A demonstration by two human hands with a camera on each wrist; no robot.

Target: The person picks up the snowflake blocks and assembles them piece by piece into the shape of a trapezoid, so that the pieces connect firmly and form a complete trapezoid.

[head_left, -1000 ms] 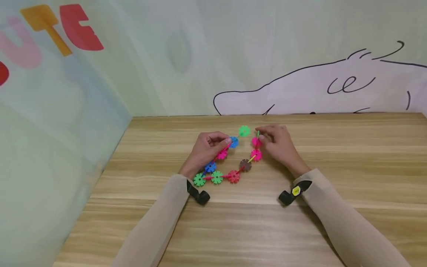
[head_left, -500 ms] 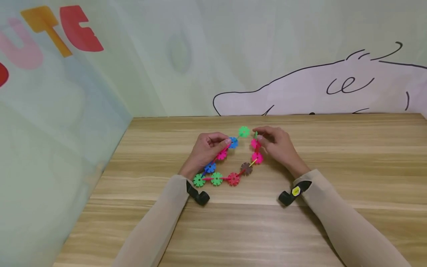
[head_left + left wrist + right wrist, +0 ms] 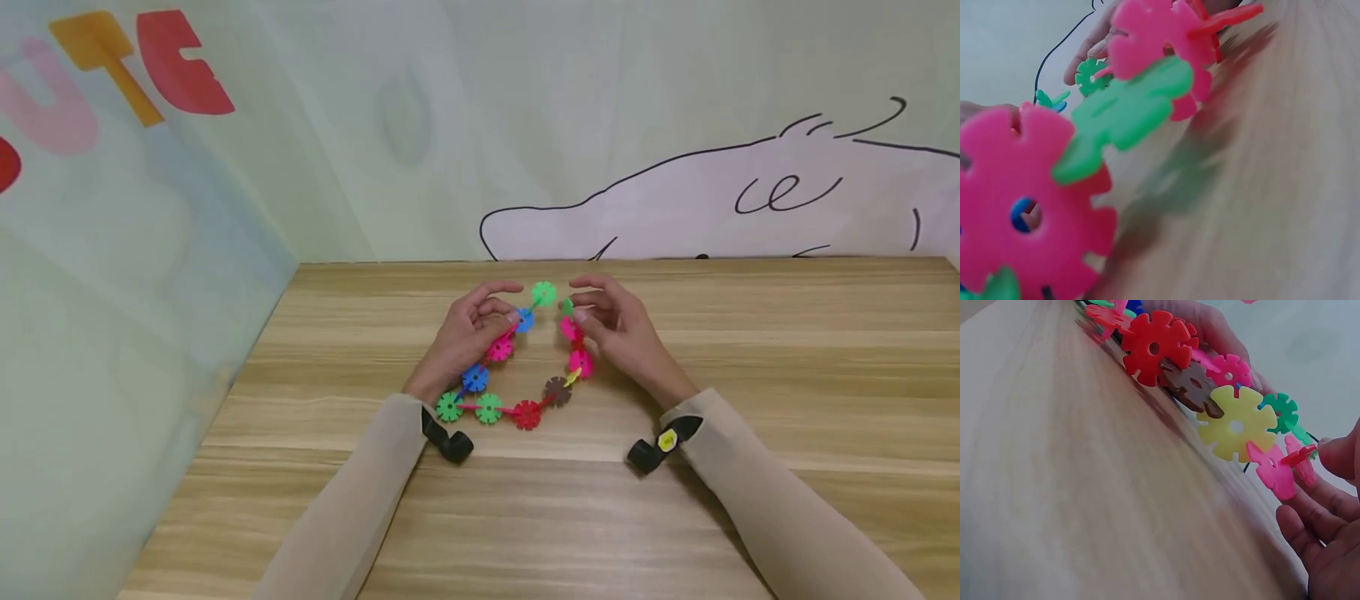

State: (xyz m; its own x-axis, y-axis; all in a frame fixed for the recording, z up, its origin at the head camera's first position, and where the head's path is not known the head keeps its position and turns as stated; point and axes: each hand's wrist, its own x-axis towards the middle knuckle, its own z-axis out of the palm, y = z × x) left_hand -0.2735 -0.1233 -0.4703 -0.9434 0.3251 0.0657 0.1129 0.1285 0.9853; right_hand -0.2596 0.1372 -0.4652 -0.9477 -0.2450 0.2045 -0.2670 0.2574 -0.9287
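A chain of notched plastic snowflake discs lies in a loop with a gap at its far side. My left hand [image 3: 467,337] pinches the chain near a blue disc [image 3: 524,320], and a light green disc [image 3: 543,293] sticks out past it at that end. My right hand [image 3: 621,329] pinches the other end by a green disc [image 3: 567,307], seen edge-on, with pink discs below it. Along the near side run a red disc [image 3: 527,414] and a brown disc [image 3: 557,391]. A yellow disc [image 3: 1237,425] shows face-on in the right wrist view. The two ends stand apart.
The wooden tabletop [image 3: 525,525] meets a pale wall [image 3: 405,192] with a line drawing behind the hands. Another wall with coloured letters [image 3: 97,58] stands at the left. Each wrist carries a black camera, such as the left one [image 3: 455,447].
My right hand has shifted slightly left, carrying its green end nearer the light green disc. The left index finger has lifted and straightened. The chain's near side has slid a little toward me.
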